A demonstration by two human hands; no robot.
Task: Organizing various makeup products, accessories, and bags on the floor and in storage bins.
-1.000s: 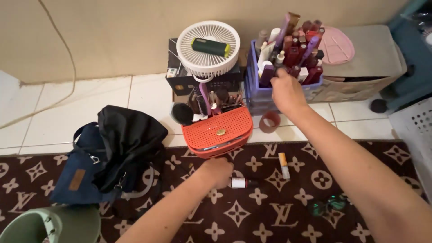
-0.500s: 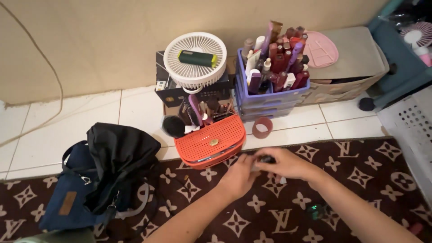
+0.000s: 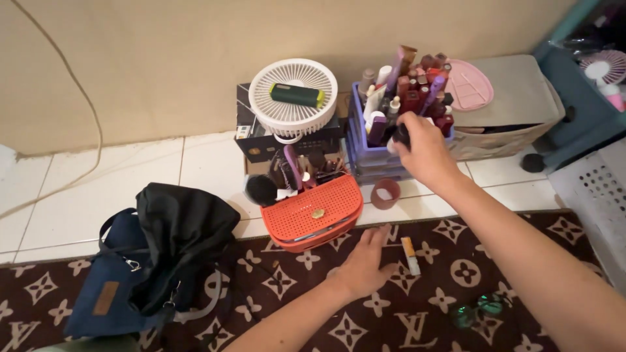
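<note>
Reaching up toward the back wall, the right hand (image 3: 424, 151) was closed around a small dark tube (image 3: 402, 135), holding it right at the front edge of the purple drawer organizer (image 3: 375, 156). That organizer was crammed with upright lipsticks and tubes in reds, pinks and purples, so the dark tube was basically touching the pile already in there. Couldn't tell exactly which slot it sat over, the fingers covered most of it.

Left hand (image 3: 365, 264) was flat on the brown patterned rug (image 3: 293, 306), fingers spread loosely, not holding anything. Just beside its fingertips lay a little white-and-orange tube (image 3: 410, 255) on the rug, close but not touching as far as I could see.

Right in front of that hand sat an orange perforated basket (image 3: 313, 212) stuffed with makeup brushes, half on the white tile. Between the basket and the organizer there was a reddish-brown roll of tape (image 3: 385, 193) on the tile. Behind the basket a white round fan (image 3: 293, 98) lay face-up on a dark box, with a green rectangular block (image 3: 297, 95) resting on its grille.

Off to the left was a navy bag (image 3: 104, 287) with a black cloth bag (image 3: 186, 228) slumped over it. Something green and shiny (image 3: 479, 308) sat on the rug near the right forearm.
</note>
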